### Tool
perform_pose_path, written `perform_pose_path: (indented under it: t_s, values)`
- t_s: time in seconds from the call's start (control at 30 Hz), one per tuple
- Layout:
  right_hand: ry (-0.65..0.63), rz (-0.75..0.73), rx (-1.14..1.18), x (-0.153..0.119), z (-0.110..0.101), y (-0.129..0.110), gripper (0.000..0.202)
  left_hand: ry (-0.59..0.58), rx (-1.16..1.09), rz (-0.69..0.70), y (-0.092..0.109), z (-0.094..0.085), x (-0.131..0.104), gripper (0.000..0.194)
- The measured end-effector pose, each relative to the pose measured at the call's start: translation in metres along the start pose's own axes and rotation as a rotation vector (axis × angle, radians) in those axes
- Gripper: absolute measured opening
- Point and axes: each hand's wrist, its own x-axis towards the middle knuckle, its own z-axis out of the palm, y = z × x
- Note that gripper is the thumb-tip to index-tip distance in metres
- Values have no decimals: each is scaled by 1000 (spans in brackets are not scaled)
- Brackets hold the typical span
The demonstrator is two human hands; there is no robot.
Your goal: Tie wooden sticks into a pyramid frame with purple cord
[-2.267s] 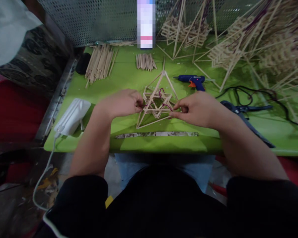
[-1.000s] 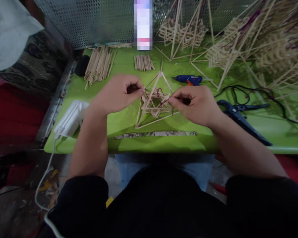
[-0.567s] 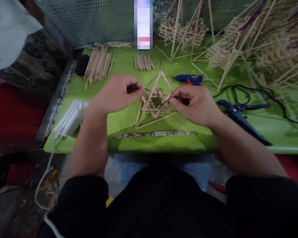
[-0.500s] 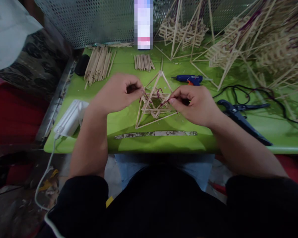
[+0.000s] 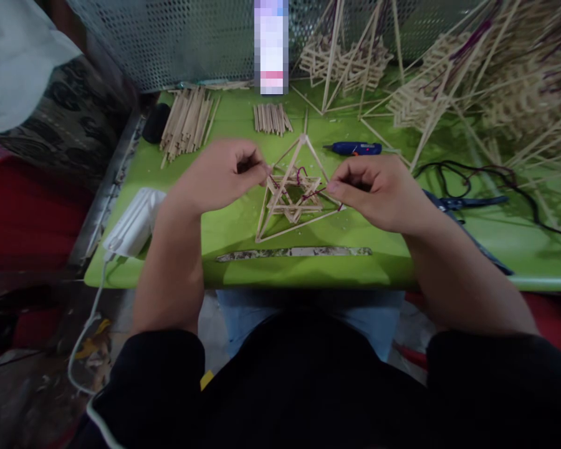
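A frame of thin wooden sticks [image 5: 293, 211], with a triangular outline and a stacked star-shaped middle, lies on the green table in front of me. Purple string [image 5: 302, 174] runs through its middle and loops up at the centre. My left hand [image 5: 229, 174] pinches one strand of the string at the frame's left side. Off the right side, my right hand [image 5: 374, 190] has another strand between thumb and forefinger, drawn out from the middle. The fingertips partly cover the string ends.
Stick bundles [image 5: 187, 121] and shorter sticks [image 5: 271, 118] lie at the back. A blue glue gun [image 5: 355, 148], dark cutters [image 5: 472, 202] and a black cable sit right. Finished stick frames [image 5: 430, 81] pile behind. A flat strip [image 5: 293, 252] lies in front; a white adapter [image 5: 134, 221] stands left.
My right hand has moved a little to the right, and the strand from the middle shows longer. My left hand has barely shifted and keeps its pinch.
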Motion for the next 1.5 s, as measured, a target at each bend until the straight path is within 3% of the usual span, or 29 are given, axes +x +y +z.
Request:
perform_pose_path:
  t_s: [0.17,0.43,0.57,0.77,0.93,1.17,1.3,1.5]
  values:
    - [-15,-11,46,-1,-1,0,45,32,-201,-10,-1,0,-3,10]
    - [34,-17,77,-3,1,-2,60,199,-267,124,13,0,-9,12]
    - [61,-21,140,-3,9,-2,66,206,-194,115,20,3,-12,13]
    - [81,-15,138,-5,18,-4,55,139,-76,88,29,5,-16,20]
    - [56,-112,23,-9,25,-4,41,129,-71,189,39,11,-18,14]
    - [4,-270,-74,-12,46,-2,24,56,292,410,42,22,-20,10]
    - [-12,-288,-138,-11,51,-2,28,-32,359,382,45,24,-20,22]
    - [7,-329,-105,-15,45,-4,33,75,462,496,40,27,-20,31]
